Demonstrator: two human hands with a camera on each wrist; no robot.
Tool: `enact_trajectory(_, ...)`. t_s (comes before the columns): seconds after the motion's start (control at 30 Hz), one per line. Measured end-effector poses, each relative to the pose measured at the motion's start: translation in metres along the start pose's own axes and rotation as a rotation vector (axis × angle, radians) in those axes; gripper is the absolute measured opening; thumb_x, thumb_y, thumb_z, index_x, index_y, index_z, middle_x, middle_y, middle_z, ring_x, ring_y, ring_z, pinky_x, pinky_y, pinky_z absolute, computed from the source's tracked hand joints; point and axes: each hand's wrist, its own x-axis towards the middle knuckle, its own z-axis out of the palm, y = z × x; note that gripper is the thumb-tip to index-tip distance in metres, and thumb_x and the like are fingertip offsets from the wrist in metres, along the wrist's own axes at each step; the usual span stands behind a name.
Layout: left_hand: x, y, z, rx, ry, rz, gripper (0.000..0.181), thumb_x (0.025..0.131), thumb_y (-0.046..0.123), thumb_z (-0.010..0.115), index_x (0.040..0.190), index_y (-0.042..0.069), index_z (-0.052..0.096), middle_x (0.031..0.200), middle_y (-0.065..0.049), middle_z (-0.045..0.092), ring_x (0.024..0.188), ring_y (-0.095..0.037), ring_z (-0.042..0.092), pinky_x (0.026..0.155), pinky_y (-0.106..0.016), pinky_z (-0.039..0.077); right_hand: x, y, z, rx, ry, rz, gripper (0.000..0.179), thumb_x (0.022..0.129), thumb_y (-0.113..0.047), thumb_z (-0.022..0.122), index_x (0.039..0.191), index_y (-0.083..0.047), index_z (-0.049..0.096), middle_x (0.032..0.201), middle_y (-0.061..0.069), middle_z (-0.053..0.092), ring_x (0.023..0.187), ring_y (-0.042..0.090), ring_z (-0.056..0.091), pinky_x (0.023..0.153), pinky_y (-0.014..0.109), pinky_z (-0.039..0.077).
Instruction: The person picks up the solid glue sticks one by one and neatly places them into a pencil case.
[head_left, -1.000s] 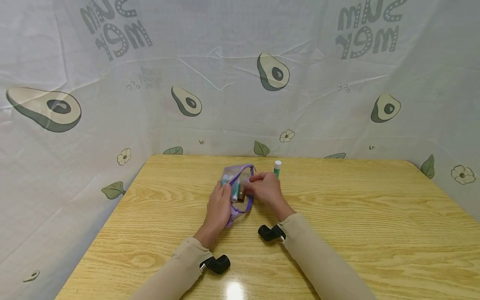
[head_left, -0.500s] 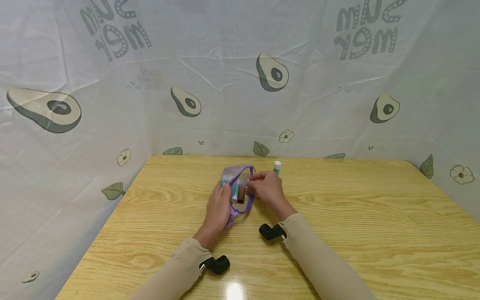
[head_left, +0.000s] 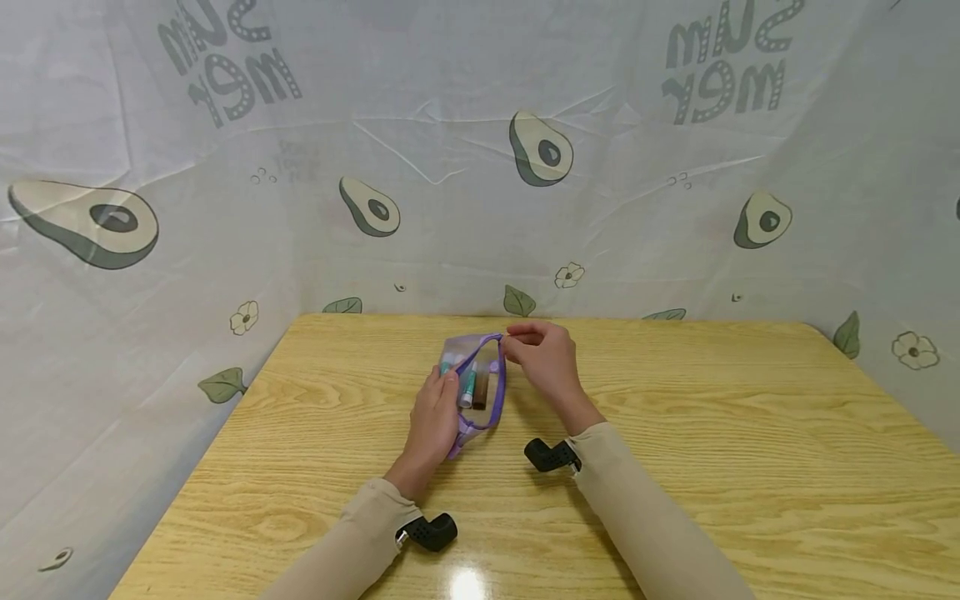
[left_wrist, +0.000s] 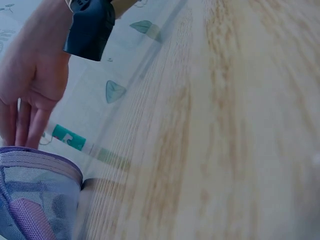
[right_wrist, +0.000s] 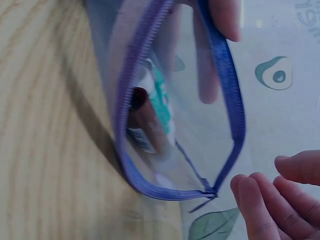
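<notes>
My left hand [head_left: 435, 412] grips the side of a sheer mesh pouch [head_left: 500, 398] with a purple zipper edge, its mouth gaping to the right. Inside lie a teal-and-white tube [head_left: 469, 388] and a brown cylinder [head_left: 481, 390]; the right wrist view shows the brown cylinder [right_wrist: 151, 122] beside the teal-and-white tube [right_wrist: 162, 102]. By the pouch's far corner is my right hand [head_left: 547, 358], fingertips close to the zipper end [right_wrist: 212, 194] and holding nothing. A green-and-white glue stick [left_wrist: 70, 137] stands on the table, hidden behind my right hand in the head view.
The pouch rests on a wood-grain table [head_left: 712, 433]. A pale cloth [head_left: 450, 250] printed with avocados hangs behind its far edge and along the sides. Black wrist mounts [head_left: 551, 456] sit at both cuffs.
My right hand has drawn back from the pouch's mouth and moved up to its far corner, now covering the standing glue stick. My left hand keeps its hold on the pouch.
</notes>
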Motion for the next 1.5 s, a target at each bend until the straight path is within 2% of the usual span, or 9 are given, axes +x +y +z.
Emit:
enact_trajectory(0.23,0.000,-0.001,0.000,0.001,0.009,0.000,0.056,0.108,0.039,0.026,0.148,0.004,0.044,0.161,-0.021,0.026,0.149,-0.044,0.021,0.118,-0.066,0.015,-0.001,-0.008,-0.006,-0.001,0.034,-0.120,0.022,0.091,-0.017,0.071,0.111,-0.007,0.070,0.104,0.014,0.073,0.097,0.035,0.071,0.084,0.043,0.060)
enact_trajectory(0.47,0.001,-0.001,0.001,-0.001,0.005,-0.006,0.058,0.108,0.041,0.026,0.149,0.004,0.042,0.162,-0.020,0.025,0.149,-0.043,0.021,0.119,-0.065,0.015,-0.001,-0.014,-0.012,-0.041,0.046,-0.194,0.024,0.092,-0.020,0.070,0.113,-0.009,0.070,0.106,0.009,0.073,0.094,0.024,0.071,0.076,0.029,0.060)
enact_trajectory(0.57,0.001,0.000,0.001,-0.001,0.003,-0.006,0.058,0.108,0.041,0.025,0.150,0.005,0.041,0.162,-0.020,0.025,0.149,-0.043,0.020,0.119,-0.065,0.015,0.000,-0.016,-0.014,-0.048,0.055,-0.221,0.023,0.092,-0.020,0.071,0.113,-0.010,0.070,0.106,0.008,0.073,0.094,0.021,0.071,0.076,0.029,0.060)
enact_trajectory(0.83,0.000,0.002,0.000,-0.004,0.002,-0.013,0.057,0.108,0.041,0.025,0.150,0.005,0.041,0.162,-0.019,0.024,0.150,-0.043,0.020,0.119,-0.065,0.014,0.001,-0.019,-0.017,-0.073,0.071,-0.239,0.026,0.091,-0.021,0.072,0.116,-0.014,0.071,0.111,0.004,0.074,0.101,0.017,0.069,0.089,0.035,0.057)
enact_trajectory(1.33,-0.001,0.002,-0.001,-0.016,-0.011,-0.015,0.057,0.108,0.040,0.025,0.150,0.006,0.042,0.162,-0.019,0.024,0.150,-0.042,0.020,0.120,-0.061,0.017,0.001,-0.020,-0.018,-0.090,0.043,-0.267,0.035,0.092,-0.025,0.071,0.125,-0.015,0.067,0.118,0.004,0.072,0.108,0.018,0.068,0.096,0.038,0.055)
enact_trajectory(1.5,-0.001,0.002,-0.001,-0.015,-0.011,-0.018,0.056,0.108,0.040,0.026,0.150,0.006,0.041,0.162,-0.019,0.024,0.150,-0.042,0.020,0.120,-0.061,0.017,0.001,-0.021,-0.019,-0.072,0.019,-0.281,0.036,0.092,-0.025,0.070,0.127,-0.015,0.066,0.123,0.008,0.070,0.112,0.019,0.067,0.099,0.039,0.054)
